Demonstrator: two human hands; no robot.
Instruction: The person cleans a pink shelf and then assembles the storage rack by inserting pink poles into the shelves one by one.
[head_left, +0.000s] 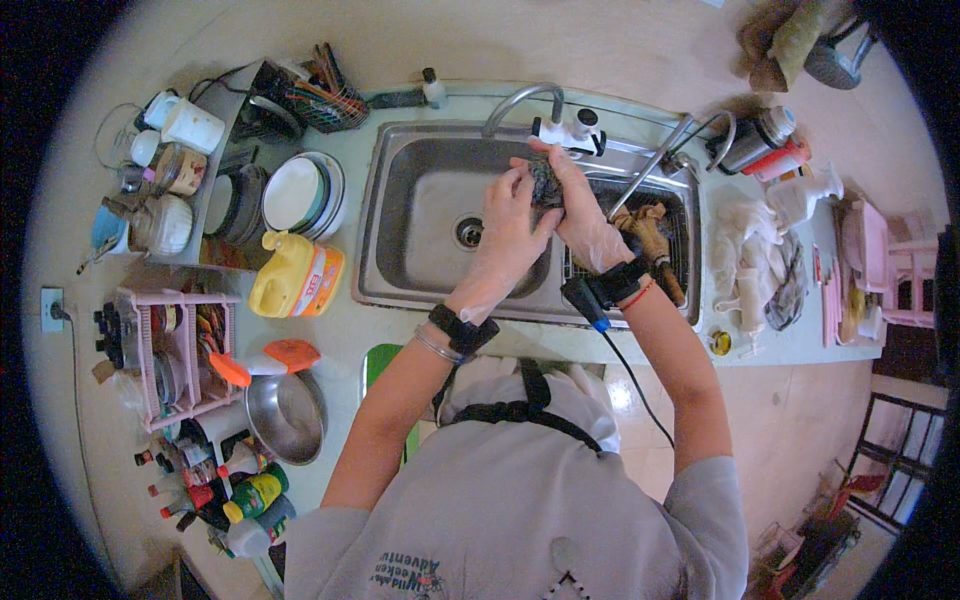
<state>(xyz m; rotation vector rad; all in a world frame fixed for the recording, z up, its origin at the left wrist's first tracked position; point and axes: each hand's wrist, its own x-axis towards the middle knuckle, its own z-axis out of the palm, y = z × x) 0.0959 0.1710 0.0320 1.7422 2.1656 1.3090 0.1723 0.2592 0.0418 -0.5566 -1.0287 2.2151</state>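
Observation:
Both my hands are raised over the divider of the double steel sink (420, 270), just below the faucet (525, 97), in thin clear gloves. Between them is a dark, crumpled grey-green wad (546, 184), which looks like a scouring pad. My right hand (588, 218) grips it from the right, fingers wrapped over its top. From the left, my left hand (508, 232) closes on it with bent fingers and thumb. The fingers hide part of the wad. A black band sits on each wrist.
Right basin: a rack with brown-handled brushes (652, 240). On the left counter: stacked plates (297, 195), a yellow jug (295, 278), a steel bowl (287, 415), several bottles (255, 492). On the right: crumpled plastic bags (745, 260), a spray bottle (805, 195). A cable (640, 385) hangs from the right wrist.

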